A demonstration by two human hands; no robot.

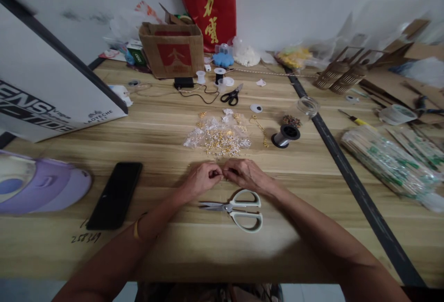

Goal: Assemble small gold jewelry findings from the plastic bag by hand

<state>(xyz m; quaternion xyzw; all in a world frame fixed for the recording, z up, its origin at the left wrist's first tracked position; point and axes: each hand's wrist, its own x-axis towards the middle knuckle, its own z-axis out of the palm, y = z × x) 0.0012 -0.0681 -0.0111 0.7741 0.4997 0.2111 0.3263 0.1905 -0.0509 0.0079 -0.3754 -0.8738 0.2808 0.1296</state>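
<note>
Over the middle of the wooden table, my left hand [204, 177] and my right hand [247, 173] meet almost fingertip to fingertip. Both are closed in a pinch, and whatever lies between the fingers is too small to make out. Just beyond them is a loose pile of small gold and silver beads [225, 142] with clear plastic bags [197, 135] around it. On the near side of my hands lie scissors with pale handles [231, 208], blades pointing left. A gold chain [261, 131] and a spool of silver wire [285, 136] are to the right of the pile.
A black phone [115, 195] and a purple visor [52, 182] lie on the left, below a large white box [58, 80]. Black scissors [231, 95] and a paper bag [172, 52] are further back. Bagged sticks [391, 161] lie right of the dark strip [347, 177].
</note>
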